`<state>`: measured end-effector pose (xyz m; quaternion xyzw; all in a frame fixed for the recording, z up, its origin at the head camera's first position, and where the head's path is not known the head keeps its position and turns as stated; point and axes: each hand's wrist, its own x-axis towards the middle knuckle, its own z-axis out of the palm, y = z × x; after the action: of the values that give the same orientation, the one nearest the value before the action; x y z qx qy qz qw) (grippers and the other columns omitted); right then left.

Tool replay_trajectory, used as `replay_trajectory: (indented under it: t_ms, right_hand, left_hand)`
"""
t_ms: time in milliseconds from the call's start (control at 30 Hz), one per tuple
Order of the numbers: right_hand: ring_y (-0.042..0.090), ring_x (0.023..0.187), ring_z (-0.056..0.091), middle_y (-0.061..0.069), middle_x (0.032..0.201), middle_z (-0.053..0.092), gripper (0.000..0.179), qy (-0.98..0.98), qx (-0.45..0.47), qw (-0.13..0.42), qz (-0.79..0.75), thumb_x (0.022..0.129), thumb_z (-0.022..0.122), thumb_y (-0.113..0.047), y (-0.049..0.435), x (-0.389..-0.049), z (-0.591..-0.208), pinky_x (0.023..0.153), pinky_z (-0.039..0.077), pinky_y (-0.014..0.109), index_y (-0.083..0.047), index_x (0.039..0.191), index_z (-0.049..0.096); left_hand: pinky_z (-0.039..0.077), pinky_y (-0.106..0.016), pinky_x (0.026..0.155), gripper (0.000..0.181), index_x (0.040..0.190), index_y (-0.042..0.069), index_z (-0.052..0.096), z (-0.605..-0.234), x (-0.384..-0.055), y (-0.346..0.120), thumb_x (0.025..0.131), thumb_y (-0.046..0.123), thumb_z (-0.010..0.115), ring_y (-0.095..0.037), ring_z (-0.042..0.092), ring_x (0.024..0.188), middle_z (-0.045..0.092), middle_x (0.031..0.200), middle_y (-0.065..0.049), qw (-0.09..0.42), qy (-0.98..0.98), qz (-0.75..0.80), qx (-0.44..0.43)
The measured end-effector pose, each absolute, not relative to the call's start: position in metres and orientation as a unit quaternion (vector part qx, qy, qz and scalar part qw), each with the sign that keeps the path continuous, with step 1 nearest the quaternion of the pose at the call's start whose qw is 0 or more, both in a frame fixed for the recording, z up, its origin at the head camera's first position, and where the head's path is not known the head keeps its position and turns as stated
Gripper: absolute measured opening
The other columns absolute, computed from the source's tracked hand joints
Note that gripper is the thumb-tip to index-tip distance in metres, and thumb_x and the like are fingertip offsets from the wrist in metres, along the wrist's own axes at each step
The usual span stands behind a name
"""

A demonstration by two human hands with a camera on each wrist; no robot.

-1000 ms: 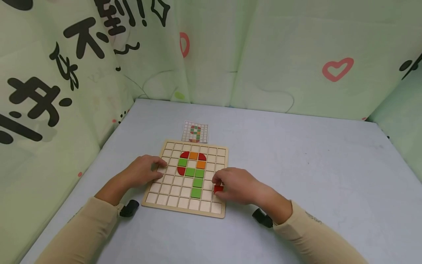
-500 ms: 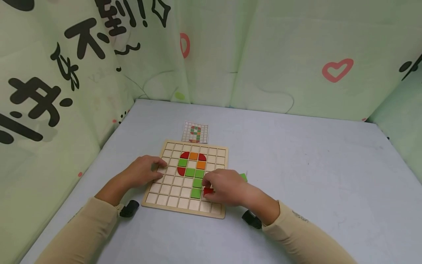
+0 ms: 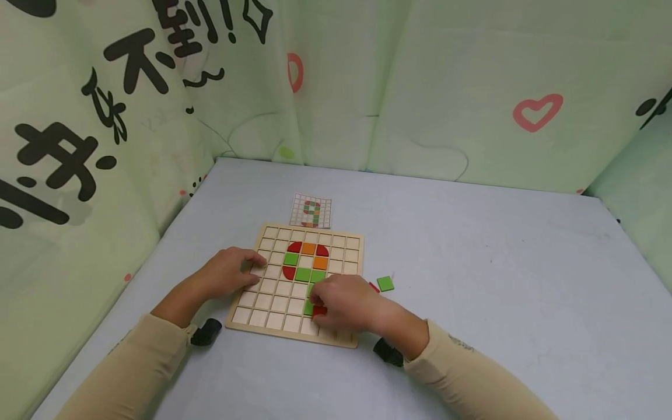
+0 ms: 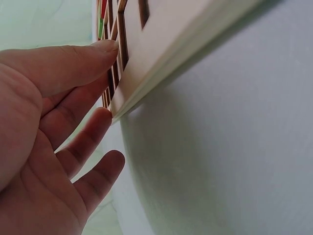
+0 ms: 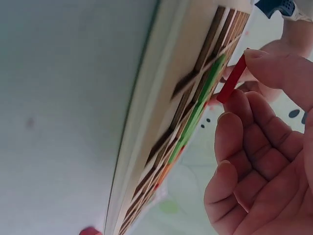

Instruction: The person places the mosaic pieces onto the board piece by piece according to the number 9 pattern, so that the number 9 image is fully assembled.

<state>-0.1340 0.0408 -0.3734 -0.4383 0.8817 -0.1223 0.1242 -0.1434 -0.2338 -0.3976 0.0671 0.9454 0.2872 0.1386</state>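
Note:
A wooden grid board (image 3: 265, 319) lies on the table, with several red, orange and green tiles set in its cells. My right hand (image 3: 350, 304) pinches a red tile (image 5: 234, 78) between thumb and finger, over the lower part of the board. In the right wrist view that tile stands off the grid surface, near a row of green tiles (image 5: 195, 117). My left hand (image 3: 227, 273) rests at the board's left edge, fingers spread. Its thumb (image 4: 102, 51) touches the grid near the rim in the left wrist view. My right hand hides part of the board's lower right.
Behind the board lies a small pattern card (image 3: 297, 217) printed with a coloured figure on a grid. A loose green tile (image 3: 385, 284) and a red piece (image 3: 374, 287) lie right of the board. A printed curtain (image 3: 446, 87) hangs behind the table (image 3: 504, 280).
My right hand has moved left across the board with the red tile, coming up beside the lowest green tile. The loose green and red pieces on the right have come into sight. My left hand stays put.

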Motion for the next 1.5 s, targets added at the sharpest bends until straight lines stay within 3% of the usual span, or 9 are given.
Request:
replay_trajectory:
  t_ms: [267,1100,1500]
  right_hand:
    - [0.010,0.073,0.050,-0.010,0.076,0.055,0.018,0.882,-0.433,0.151,-0.107,0.088,0.074,-0.027,0.035,-0.130,-0.375,0.062,0.043,0.025,-0.014,0.099,0.070]
    - [0.007,0.064,0.045,-0.012,0.067,0.046,0.008,0.874,-0.470,0.105,-0.072,0.085,0.072,-0.018,0.026,-0.122,-0.379,0.056,0.038,0.024,-0.017,0.084,0.064]
    - [0.009,0.065,0.047,-0.011,0.070,0.049,0.009,0.866,-0.470,0.143,-0.091,0.091,0.072,-0.020,0.025,-0.123,-0.377,0.063,0.041,0.024,-0.013,0.089,0.066]
  left_hand:
    - [0.035,-0.056,0.108,0.032,0.123,0.005,0.068,-0.398,-0.143,-0.234,0.092,0.010,0.071,-0.039,0.044,0.134,0.062,0.132,-0.014,0.138,0.945,0.287,0.070]
    - [0.035,-0.055,0.109,0.033,0.124,0.007,0.069,-0.398,-0.146,-0.233,0.092,0.013,0.072,-0.038,0.044,0.134,0.061,0.133,-0.013,0.145,0.947,0.280,0.060]
    - [0.036,-0.055,0.108,0.033,0.124,0.006,0.069,-0.398,-0.145,-0.234,0.092,0.012,0.072,-0.038,0.044,0.134,0.061,0.133,-0.014,0.145,0.947,0.280,0.064]
